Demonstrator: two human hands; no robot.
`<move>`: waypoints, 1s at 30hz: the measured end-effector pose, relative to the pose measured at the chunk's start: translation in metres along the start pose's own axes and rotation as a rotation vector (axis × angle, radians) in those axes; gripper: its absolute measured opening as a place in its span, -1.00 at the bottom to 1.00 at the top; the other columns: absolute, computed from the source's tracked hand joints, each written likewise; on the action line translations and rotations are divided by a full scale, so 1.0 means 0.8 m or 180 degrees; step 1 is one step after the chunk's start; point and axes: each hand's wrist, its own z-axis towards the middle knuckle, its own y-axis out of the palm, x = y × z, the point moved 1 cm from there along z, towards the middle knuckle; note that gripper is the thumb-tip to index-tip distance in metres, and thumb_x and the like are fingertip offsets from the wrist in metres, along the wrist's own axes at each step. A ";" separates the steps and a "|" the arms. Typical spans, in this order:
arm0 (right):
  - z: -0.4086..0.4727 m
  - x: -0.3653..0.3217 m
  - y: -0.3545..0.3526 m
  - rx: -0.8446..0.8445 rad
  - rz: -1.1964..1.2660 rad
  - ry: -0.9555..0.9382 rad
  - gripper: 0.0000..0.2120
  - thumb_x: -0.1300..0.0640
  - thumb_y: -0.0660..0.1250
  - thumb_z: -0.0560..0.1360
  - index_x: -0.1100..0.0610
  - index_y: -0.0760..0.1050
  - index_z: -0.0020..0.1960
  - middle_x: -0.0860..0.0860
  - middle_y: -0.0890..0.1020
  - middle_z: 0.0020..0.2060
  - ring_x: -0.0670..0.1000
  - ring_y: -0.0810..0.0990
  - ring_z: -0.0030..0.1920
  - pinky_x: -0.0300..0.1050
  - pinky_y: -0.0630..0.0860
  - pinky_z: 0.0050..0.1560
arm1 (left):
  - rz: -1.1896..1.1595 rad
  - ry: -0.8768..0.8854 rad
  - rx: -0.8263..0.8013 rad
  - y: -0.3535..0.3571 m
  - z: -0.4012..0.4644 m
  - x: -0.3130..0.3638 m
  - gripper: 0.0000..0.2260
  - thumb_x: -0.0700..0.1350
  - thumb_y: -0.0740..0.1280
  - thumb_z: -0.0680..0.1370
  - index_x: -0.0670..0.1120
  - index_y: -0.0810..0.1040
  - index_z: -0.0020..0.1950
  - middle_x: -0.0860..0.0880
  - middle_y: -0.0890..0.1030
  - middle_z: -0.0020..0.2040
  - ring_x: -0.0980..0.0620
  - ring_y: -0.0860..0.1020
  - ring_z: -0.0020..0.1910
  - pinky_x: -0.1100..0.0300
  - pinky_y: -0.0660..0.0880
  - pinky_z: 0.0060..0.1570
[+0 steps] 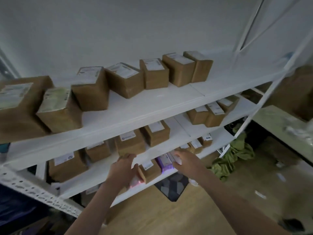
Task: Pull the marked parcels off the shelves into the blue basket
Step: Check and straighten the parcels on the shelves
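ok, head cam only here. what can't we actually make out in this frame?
- Blue basket: not seen in the head view, so its place is unknown.
- Parcel labels: blurred and too small to read; which are marked can't be told.
- Left hand: fingers blurred against a brown parcel; grip unclear.
- Right hand: blurred over a purple parcel; contact unclear.
- Bottom shelf parcels: hidden behind the left arm and shelf edge.

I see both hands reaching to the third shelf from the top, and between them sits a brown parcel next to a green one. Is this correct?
Not quite: the parcel beside the brown parcel is purple, not green, as the head view shows. The rest holds: the left hand and right hand both reach to the third shelf from the top.
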 end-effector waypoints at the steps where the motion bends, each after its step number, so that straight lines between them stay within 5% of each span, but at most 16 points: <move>1: 0.007 0.027 -0.011 0.0012 0.0032 0.0039 -0.72 -0.03 0.28 0.58 0.13 0.51 0.19 0.05 0.59 0.02 0.06 0.58 0.04 0.03 0.55 0.05 | 0.0022 0.0001 -0.0010 0.006 0.016 0.022 -0.65 0.11 0.15 0.66 0.09 0.37 0.44 0.08 0.53 0.35 0.04 0.54 0.28 0.12 0.47 0.23; 9: 0.081 0.238 -0.085 -0.0021 0.0206 -0.0047 -0.65 -0.03 0.30 0.56 0.10 0.52 0.29 0.01 0.60 0.13 -0.01 0.59 0.10 -0.17 0.50 0.02 | -0.0037 -0.0128 -0.0054 0.064 0.144 0.195 -0.61 0.11 0.11 0.67 0.07 0.32 0.48 0.05 0.48 0.39 0.04 0.51 0.30 0.15 0.43 0.24; 20: 0.213 0.372 -0.130 -0.0334 0.0126 -0.0314 -0.62 0.01 0.30 0.59 0.18 0.45 0.33 0.09 0.56 0.18 0.10 0.57 0.17 0.01 0.54 0.14 | -0.0148 -0.0531 -0.0177 0.111 0.266 0.352 -0.62 0.06 0.21 0.63 0.05 0.37 0.45 0.05 0.45 0.41 0.02 0.52 0.27 0.12 0.47 0.18; 30: 0.298 0.405 -0.121 -0.0336 -0.0065 -0.0324 -0.83 0.03 0.27 0.60 0.14 0.42 -0.01 0.01 0.44 -0.22 0.04 0.51 -0.20 -0.21 0.28 -0.38 | -0.0134 -0.0448 -0.0140 0.137 0.382 0.355 -0.59 0.05 0.22 0.63 -0.01 0.36 0.47 0.01 0.46 0.37 -0.03 0.55 0.19 0.06 0.53 0.10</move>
